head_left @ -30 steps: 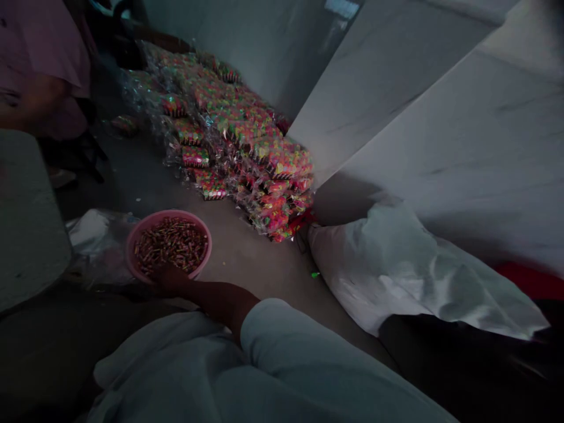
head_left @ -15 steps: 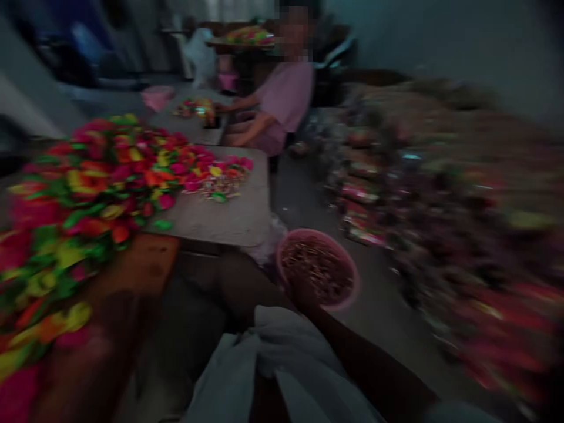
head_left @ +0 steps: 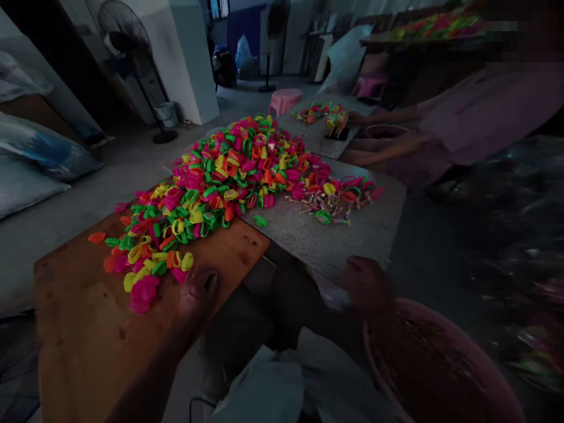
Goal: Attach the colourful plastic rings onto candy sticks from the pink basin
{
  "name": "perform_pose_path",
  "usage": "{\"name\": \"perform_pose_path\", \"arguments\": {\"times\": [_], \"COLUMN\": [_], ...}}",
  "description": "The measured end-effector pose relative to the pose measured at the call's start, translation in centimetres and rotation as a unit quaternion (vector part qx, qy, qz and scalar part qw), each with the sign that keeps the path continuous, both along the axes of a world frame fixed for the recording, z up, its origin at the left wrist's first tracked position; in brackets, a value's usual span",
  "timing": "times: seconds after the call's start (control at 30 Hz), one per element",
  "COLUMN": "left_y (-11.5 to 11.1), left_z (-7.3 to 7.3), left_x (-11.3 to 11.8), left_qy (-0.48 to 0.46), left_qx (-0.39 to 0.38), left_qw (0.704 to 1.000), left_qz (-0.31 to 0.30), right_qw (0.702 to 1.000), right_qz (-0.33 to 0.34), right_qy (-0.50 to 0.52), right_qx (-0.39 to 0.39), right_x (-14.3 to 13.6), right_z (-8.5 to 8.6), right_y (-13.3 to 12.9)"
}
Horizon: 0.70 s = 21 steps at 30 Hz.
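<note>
My left hand (head_left: 199, 288) is over the orange-brown wooden board (head_left: 83, 299), at the near edge of a heap of pink, green, yellow and orange plastic pieces (head_left: 220, 170). Its fingers are curled, and what they hold, if anything, is too dark to make out. My right hand (head_left: 368, 282) is blurred at the near edge of the grey table (head_left: 299, 235), left of and above a pink basin (head_left: 467, 346) of thin brownish pieces; its fingers are smeared. Small striped sticks (head_left: 324, 202) lie among coloured pieces on the grey table.
A person in a pink top (head_left: 467, 123) sits at the right, arms reaching to a farther table (head_left: 308, 129). Behind are a pink stool (head_left: 285, 101), a standing fan (head_left: 132, 59) and a pillar (head_left: 194, 59). Plastic bags (head_left: 493, 235) are piled at right.
The view has swung left, so the heap and board show more fully. My right hand has risen from the basin to the table edge. My left hand now shows more clearly by the heap.
</note>
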<state>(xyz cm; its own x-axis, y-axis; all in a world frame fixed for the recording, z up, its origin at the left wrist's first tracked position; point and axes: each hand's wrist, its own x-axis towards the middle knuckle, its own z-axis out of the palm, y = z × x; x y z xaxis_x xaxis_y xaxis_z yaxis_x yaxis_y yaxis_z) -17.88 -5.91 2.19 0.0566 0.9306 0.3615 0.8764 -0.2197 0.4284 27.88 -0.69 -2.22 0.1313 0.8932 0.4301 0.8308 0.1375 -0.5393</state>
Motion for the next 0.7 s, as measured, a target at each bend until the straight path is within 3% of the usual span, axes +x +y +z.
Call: {"name": "perform_pose_path", "arguments": {"times": [0.07,0.13,0.27,0.33,0.47,0.7], "left_y": [0.0,-0.1,-0.5,-0.6,-0.6,-0.3], "left_z": [-0.5,-0.9,-1.4,-1.6,-1.9,-1.9], "left_x": [-0.1,-0.3,-0.6,-0.6,-0.6,-0.7], "left_qy": [-0.007,-0.010,-0.015,-0.014,-0.001,0.040], "left_qx": [0.033,0.047,0.048,0.050,0.054,0.071], "left_qw": [0.999,0.999,0.999,0.999,0.999,0.996], "left_qz": [-0.020,-0.020,-0.008,0.001,0.006,0.017], "right_qw": [0.995,0.987,0.976,0.970,0.927,0.830], "right_qz": [0.101,0.150,0.167,0.155,0.115,0.132], "right_qy": [-0.006,-0.025,-0.047,0.034,0.237,0.399], "right_qx": [-0.013,-0.046,-0.132,-0.182,-0.267,-0.365], "right_x": [-4.0,-8.9,-17.1,-19.0,-19.0,-14.9], "right_z": [0.9,1.7,3.0,3.3,3.3,2.9], "right_y": [4.1,8.0,13.6,15.4,17.6,17.7]}}
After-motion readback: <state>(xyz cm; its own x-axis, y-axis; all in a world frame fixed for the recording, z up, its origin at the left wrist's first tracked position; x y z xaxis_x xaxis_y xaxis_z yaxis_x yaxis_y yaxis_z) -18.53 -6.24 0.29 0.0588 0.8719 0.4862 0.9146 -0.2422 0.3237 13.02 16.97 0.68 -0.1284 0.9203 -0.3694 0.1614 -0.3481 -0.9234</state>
